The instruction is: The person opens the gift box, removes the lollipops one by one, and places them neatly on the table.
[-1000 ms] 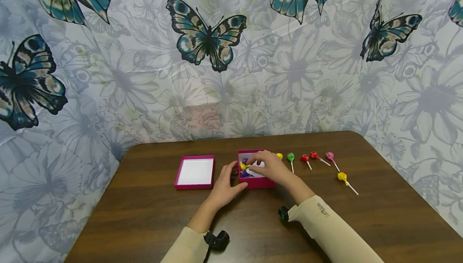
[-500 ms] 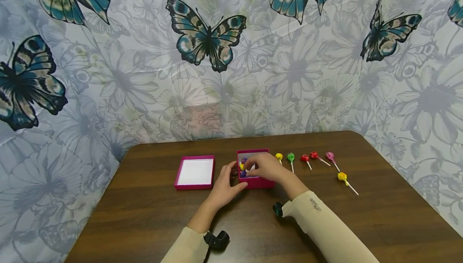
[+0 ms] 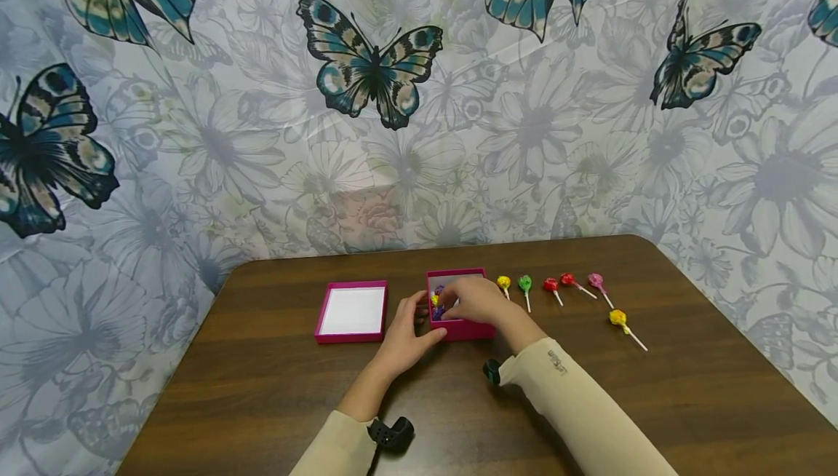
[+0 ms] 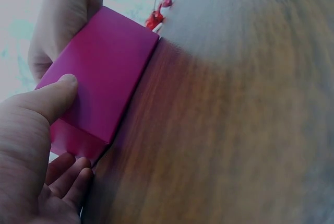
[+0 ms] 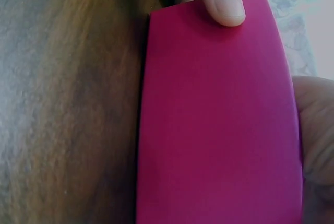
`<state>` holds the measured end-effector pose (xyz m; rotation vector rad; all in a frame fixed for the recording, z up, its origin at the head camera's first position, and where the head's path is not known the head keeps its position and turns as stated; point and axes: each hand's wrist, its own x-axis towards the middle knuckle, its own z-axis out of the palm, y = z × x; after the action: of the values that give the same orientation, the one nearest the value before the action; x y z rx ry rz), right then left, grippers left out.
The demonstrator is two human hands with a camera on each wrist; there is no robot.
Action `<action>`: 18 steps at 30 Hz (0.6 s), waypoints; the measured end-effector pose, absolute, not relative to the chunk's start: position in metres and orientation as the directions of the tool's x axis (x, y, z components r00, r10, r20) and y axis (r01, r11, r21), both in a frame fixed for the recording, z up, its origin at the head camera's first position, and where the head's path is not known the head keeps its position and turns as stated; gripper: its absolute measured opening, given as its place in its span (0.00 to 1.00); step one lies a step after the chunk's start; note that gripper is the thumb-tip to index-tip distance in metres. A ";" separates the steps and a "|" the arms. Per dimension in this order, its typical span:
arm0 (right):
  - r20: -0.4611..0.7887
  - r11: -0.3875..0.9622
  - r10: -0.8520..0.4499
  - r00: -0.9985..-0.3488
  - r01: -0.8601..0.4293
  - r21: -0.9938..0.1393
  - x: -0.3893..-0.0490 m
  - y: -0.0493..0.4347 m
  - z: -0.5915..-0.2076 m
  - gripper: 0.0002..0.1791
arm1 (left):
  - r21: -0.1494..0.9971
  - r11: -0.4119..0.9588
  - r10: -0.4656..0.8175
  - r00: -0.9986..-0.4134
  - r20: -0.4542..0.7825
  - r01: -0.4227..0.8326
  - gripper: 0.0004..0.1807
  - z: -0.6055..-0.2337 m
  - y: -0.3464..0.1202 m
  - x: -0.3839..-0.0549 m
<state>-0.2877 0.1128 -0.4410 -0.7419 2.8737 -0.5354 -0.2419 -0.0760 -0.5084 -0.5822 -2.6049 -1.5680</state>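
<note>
An uncovered magenta box (image 3: pixel 463 330) sits on the table, with purple-wrapped lollipops (image 3: pixel 438 314) and a yellow lollipop (image 3: pixel 435 300) at its left inside. My left hand (image 3: pixel 402 338) grips the box's near left corner. In the left wrist view its thumb (image 4: pixel 63 91) presses the front wall while the fingers bend round the side. My right hand (image 3: pixel 481 301) reaches over the right wall into the box, its curled fingers at the yellow lollipop, whose stick is hidden by them. The right wrist view shows mainly the box's front wall, with the right hand partly behind it.
The magenta lid (image 3: pixel 351 312), white inside, lies left of the box. Right of the box are a yellow lollipop (image 3: pixel 503 283), a green one (image 3: pixel 525 284), two red ones (image 3: pixel 551 285), a pink one (image 3: pixel 595 281) and another yellow one (image 3: pixel 618 318). A butterfly-print cloth (image 3: pixel 524 170) hangs behind the table.
My right hand has moved left and deeper into the box, and the yellow lollipop has shifted left with it. The left hand has stayed on the box.
</note>
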 end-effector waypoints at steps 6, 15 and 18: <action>-0.063 0.838 -0.471 -0.880 -0.424 -0.344 -0.291 0.109 -0.441 0.08 | 0.847 0.419 0.291 -0.932 0.217 0.328 0.42 -0.507 -0.076 -0.241; -0.073 0.830 -0.489 -0.869 -0.438 -0.344 -0.291 0.107 -0.440 0.07 | 0.853 0.419 0.283 -0.937 0.203 0.311 0.42 -0.507 -0.076 -0.241; -0.075 0.829 -0.499 -0.863 -0.451 -0.330 -0.291 0.106 -0.440 0.06 | 0.852 0.421 0.280 -0.938 0.203 0.310 0.42 -0.507 -0.076 -0.242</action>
<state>-0.2914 0.1062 -0.4397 -0.7457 2.8519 -0.4566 -0.2418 -0.0759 -0.5074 -0.5444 -2.6228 -1.5830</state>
